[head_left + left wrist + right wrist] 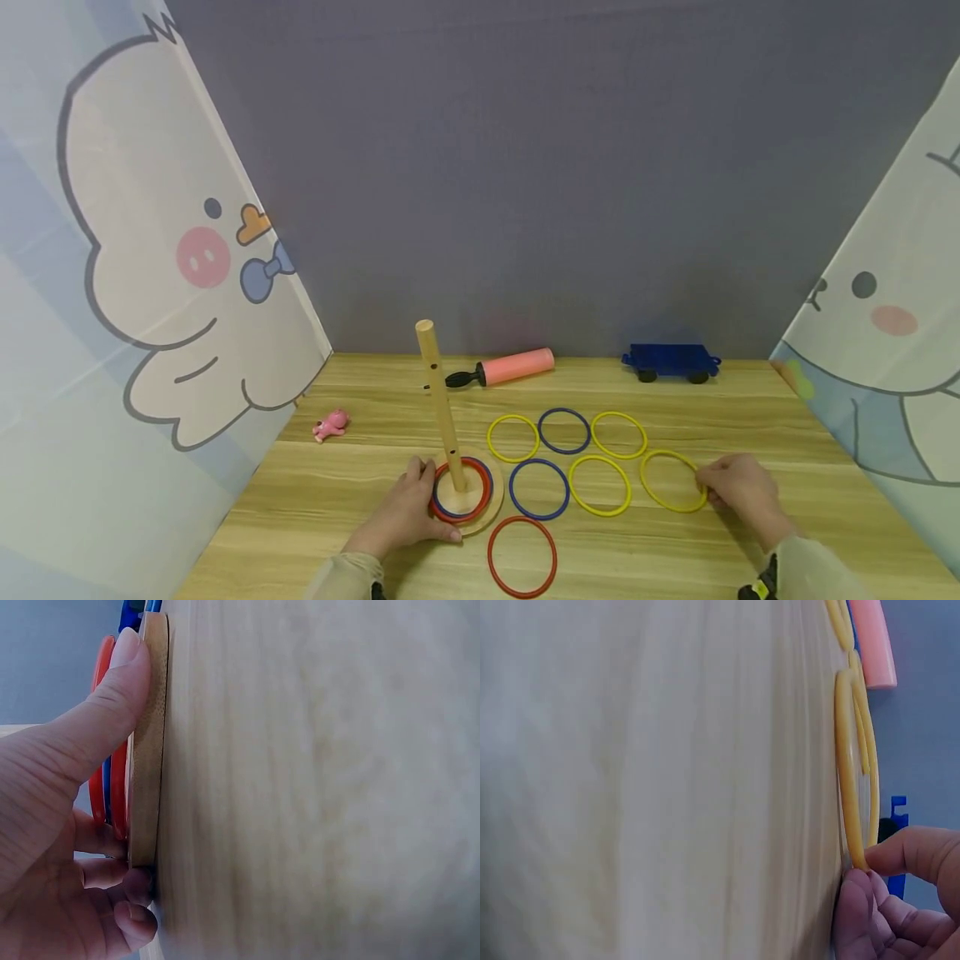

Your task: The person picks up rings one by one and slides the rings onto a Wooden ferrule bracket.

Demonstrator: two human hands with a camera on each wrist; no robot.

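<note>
A wooden stand has a tall post point(444, 408) on a round base point(497, 506). Red rings point(118, 787) and a blue ring lie stacked on that base around the post. My left hand point(405, 510) grips the base's near left edge, thumb in front and fingers around the side. Farther right, my right hand point(742, 492) pinches a yellow ring point(845, 750) between thumb and fingers at its right rim. In the head view this yellow ring lies almost flat, at the right end of the loose rings. The right wrist view shows its pinched end close to the tabletop.
Between my hands lie loose yellow rings point(601, 457), blue rings point(539, 460) and one red ring point(522, 595). Behind them are a pink hand pump point(517, 367) and a blue toy wagon point(670, 358). A small pink figure point(331, 425) lies at left.
</note>
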